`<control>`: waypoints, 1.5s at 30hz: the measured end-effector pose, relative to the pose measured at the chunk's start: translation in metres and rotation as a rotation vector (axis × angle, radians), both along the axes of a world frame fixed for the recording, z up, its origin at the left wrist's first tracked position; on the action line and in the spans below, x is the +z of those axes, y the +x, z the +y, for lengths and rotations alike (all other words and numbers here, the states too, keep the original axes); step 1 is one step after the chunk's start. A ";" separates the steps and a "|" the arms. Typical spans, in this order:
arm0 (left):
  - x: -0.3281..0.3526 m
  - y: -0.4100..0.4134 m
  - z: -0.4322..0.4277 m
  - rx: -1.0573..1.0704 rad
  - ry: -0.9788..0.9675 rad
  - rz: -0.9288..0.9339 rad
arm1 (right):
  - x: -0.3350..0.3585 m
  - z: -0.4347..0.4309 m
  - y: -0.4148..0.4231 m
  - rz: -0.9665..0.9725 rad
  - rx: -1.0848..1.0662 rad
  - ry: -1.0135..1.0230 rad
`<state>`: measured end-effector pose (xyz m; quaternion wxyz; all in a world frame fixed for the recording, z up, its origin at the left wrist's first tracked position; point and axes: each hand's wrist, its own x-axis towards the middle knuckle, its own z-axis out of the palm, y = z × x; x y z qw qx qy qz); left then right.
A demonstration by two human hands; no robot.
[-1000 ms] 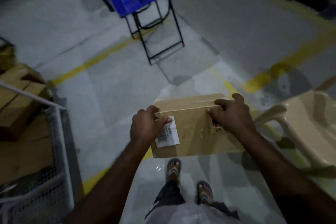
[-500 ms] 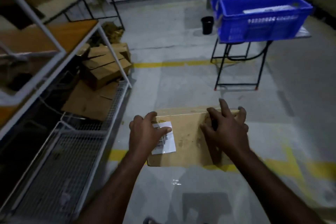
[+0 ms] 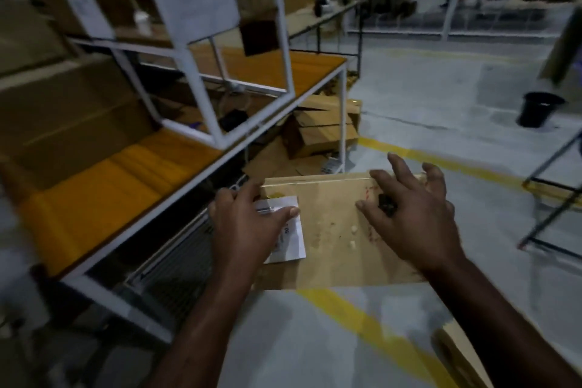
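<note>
The left hand point(image 3: 248, 224) grips the cardboard box point(image 3: 333, 249) by its edge, thumb on the shipping label point(image 3: 293, 246). The right hand point(image 3: 415, 217), fingers spread flat, steadies the top.

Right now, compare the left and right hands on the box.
The left hand grips the cardboard box at its left end, fingers curled over its far edge; the right hand has fingers spread straight. The left hand's thumb lies on the white label; the right hand covers bare cardboard. Both are over the box's top.
</note>
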<state>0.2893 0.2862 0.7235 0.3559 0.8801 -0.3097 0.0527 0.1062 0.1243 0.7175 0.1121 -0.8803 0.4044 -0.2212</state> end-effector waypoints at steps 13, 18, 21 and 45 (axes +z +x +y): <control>0.053 0.173 0.143 0.432 -0.202 -0.211 | 0.064 0.075 0.269 -0.094 0.452 -0.092; 0.061 0.232 0.153 0.565 -0.205 -0.220 | 0.084 0.078 0.356 -0.130 0.594 -0.094; 0.060 0.271 0.148 0.623 -0.207 -0.236 | 0.090 0.072 0.409 -0.144 0.641 -0.077; 0.033 0.565 0.114 0.812 -0.182 -0.241 | 0.055 0.044 0.746 -0.249 0.763 -0.064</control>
